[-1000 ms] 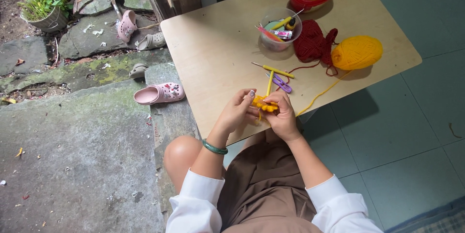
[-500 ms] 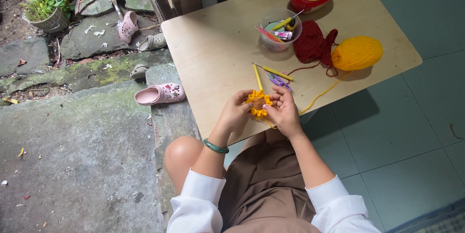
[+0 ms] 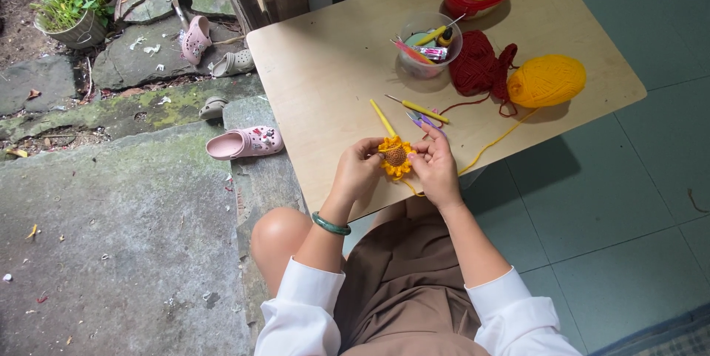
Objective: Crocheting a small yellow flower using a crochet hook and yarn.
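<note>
Over the near edge of the pale wooden worktop (image 3: pixel 325 68), the left hand (image 3: pixel 357 172) and right hand (image 3: pixel 436 167) pinch a small crocheted flower of yellow yarn with a brown centre (image 3: pixel 396 156), fingers closed on its petals from both sides; best held flat and lightly, so the stitches show. Beyond lie a ball of yellow yarn (image 3: pixel 547 81) trailing its strand toward the hands, dark red yarn (image 3: pixel 477 69), a clear tub of tools (image 3: pixel 430 44), and yellow-handled hooks (image 3: pixel 418 108) just beside the fingers, easily snagged.
</note>
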